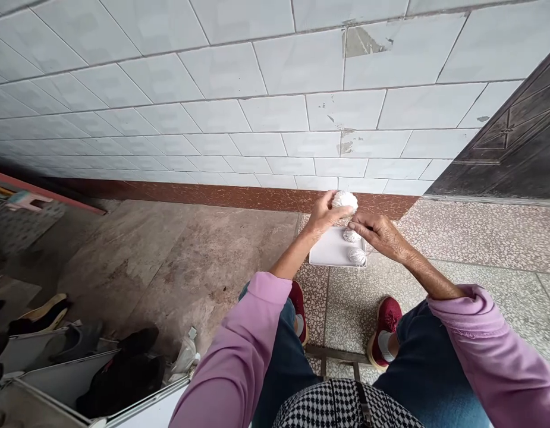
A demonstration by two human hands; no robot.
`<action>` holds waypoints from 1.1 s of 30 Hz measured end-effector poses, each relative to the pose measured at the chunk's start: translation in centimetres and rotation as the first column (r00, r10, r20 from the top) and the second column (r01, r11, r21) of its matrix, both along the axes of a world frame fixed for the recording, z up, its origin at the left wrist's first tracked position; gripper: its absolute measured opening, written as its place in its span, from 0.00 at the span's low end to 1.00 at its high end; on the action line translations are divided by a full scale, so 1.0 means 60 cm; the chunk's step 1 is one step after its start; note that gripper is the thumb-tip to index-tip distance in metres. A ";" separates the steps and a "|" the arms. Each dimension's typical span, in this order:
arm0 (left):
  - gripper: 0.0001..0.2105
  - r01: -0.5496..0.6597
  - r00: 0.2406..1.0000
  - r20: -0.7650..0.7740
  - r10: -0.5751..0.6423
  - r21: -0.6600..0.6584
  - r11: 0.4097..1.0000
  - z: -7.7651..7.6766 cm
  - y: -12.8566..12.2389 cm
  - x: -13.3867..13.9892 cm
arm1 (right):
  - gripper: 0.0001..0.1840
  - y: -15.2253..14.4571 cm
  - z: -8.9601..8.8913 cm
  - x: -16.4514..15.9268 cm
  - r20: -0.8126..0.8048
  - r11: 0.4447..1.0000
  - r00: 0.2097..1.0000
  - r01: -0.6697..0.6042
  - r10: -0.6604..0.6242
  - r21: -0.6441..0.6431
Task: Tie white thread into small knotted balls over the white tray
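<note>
Two balls (357, 256) lie in the tray (328, 252); the left hand (323, 215) grips a third ball (345, 201) (white too), the right hand (385, 236) narrowly pinched beside it, contents unclear.

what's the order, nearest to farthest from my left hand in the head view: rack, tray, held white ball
1. Held white ball: in the left hand
2. Tray: just below that hand in the picture
3. Rack: well away, at the lower left
</note>
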State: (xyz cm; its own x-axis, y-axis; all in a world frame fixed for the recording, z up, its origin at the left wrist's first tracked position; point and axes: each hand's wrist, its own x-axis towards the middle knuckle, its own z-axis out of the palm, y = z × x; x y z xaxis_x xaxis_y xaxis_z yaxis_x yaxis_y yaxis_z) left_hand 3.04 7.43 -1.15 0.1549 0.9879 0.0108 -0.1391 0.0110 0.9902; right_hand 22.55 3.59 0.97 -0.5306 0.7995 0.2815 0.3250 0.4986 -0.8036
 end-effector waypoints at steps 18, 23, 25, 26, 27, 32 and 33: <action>0.26 0.575 0.818 0.050 -0.573 -0.077 0.815 0.013 -0.042 0.002 | 0.33 0.011 0.020 0.047 -0.208 0.971 0.949 0.232 -0.238 -0.057; 0.32 0.510 0.850 0.197 -0.488 -0.081 0.856 0.009 -0.039 0.004 | 0.31 0.026 -0.001 0.036 -0.273 0.971 0.934 0.206 -0.231 -0.119; 0.34 0.492 0.858 0.221 -0.464 -0.092 0.866 0.010 -0.038 0.005 | 0.28 0.032 -0.010 0.032 -0.296 0.968 0.925 0.205 -0.239 -0.142; 0.36 0.484 0.860 0.234 -0.452 -0.096 0.870 0.011 -0.038 0.005 | 0.27 0.034 -0.014 0.031 -0.301 0.967 0.922 0.205 -0.243 -0.153; 0.38 0.476 0.861 0.253 -0.441 -0.097 0.874 0.012 -0.037 0.006 | 0.26 0.036 -0.018 0.031 -0.300 0.966 0.922 0.202 -0.244 -0.163; 0.34 0.427 0.862 0.351 -0.366 -0.112 0.897 0.011 -0.036 0.011 | 0.24 0.045 -0.033 0.033 -0.201 0.969 0.952 0.206 -0.230 -0.133; 0.31 0.408 0.867 0.363 -0.343 -0.120 0.905 0.009 -0.035 0.011 | 0.24 0.046 -0.035 0.034 -0.173 0.973 0.960 0.201 -0.219 -0.113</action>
State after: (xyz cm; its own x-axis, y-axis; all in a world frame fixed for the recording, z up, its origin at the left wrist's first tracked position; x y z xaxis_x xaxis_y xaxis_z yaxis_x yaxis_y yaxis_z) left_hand 3.73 5.36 -0.60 0.5344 0.8436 -0.0519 -0.4004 0.3067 0.8635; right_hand 24.61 6.37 -1.11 -0.2944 0.9147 0.2769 0.2573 0.3549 -0.8988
